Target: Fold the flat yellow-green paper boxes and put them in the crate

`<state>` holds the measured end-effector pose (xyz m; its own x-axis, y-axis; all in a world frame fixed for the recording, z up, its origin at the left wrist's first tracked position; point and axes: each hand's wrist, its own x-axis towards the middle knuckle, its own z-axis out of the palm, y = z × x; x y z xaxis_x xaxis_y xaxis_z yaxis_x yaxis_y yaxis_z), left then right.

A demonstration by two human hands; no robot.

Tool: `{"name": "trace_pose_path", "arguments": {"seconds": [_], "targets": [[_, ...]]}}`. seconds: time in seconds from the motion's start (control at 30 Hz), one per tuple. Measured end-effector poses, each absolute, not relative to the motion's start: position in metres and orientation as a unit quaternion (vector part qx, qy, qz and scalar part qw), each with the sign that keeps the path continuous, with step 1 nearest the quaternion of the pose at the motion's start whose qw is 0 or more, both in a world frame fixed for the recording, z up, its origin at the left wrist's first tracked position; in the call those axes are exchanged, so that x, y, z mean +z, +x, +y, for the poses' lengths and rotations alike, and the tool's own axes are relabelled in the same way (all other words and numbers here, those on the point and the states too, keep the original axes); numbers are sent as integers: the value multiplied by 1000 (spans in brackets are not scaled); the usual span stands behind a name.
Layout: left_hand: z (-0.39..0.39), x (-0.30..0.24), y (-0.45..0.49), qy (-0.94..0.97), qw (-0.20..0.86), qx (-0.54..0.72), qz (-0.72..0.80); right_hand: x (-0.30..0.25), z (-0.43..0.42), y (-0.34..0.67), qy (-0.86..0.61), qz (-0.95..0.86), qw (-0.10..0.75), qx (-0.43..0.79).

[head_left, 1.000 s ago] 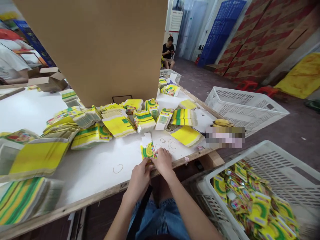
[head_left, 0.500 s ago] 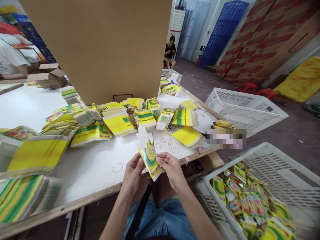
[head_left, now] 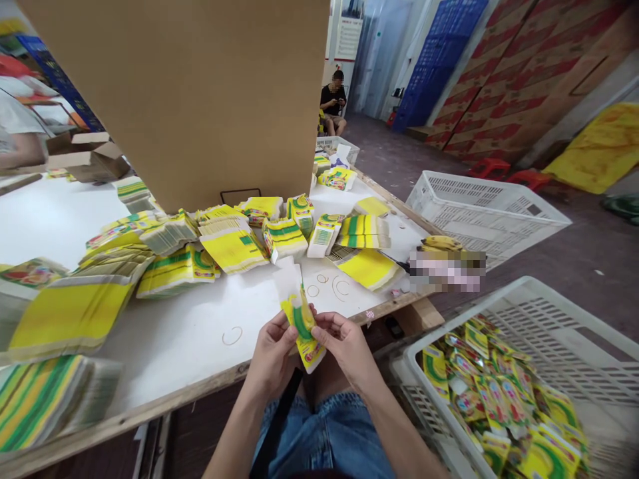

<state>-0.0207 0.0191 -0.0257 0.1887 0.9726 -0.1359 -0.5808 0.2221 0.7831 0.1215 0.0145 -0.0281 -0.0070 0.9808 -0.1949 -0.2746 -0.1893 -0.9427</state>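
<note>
Both my hands hold one small yellow-and-green carton (head_left: 303, 326) just off the near edge of the white table (head_left: 190, 332), above my lap. My left hand (head_left: 272, 349) pinches its left side, and my right hand (head_left: 344, 339) pinches its right side. The carton is partly folded, with a white flap sticking up at its top. Stacks of flat yellow cartons (head_left: 232, 243) lie across the table beyond my hands.
A white crate (head_left: 559, 339) holding several folded cartons (head_left: 499, 399) stands at my right. Another white crate (head_left: 479, 206) sits further right on the floor. A tall cardboard sheet (head_left: 200, 93) stands on the table. A person (head_left: 333, 103) sits far back.
My hands lifted the carton off the table edge and drew it toward me, turning and folding it. The head camera shifted slightly.
</note>
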Motion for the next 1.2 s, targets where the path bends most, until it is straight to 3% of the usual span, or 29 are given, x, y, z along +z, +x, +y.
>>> {"name": "trace_pose_path", "arguments": {"seconds": [0.23,0.5,0.63,1.07,1.2], "targets": [[20,-36,-12,245,676,568,400,-37,8,114,-511,-421,511,547],[13,-26,-19,360,628,542,428,-32,8,126,-507,-514,486,493],[7,-23,-23,420,649,498,393,-20,13,138,-438,-527,497,532],[6,-20,-31,423,732,430,316,-4,15,157,-405,-569,392,599],[2,-28,-26,419,732,434,318,-5,17,159,-432,-595,406,542]]}}
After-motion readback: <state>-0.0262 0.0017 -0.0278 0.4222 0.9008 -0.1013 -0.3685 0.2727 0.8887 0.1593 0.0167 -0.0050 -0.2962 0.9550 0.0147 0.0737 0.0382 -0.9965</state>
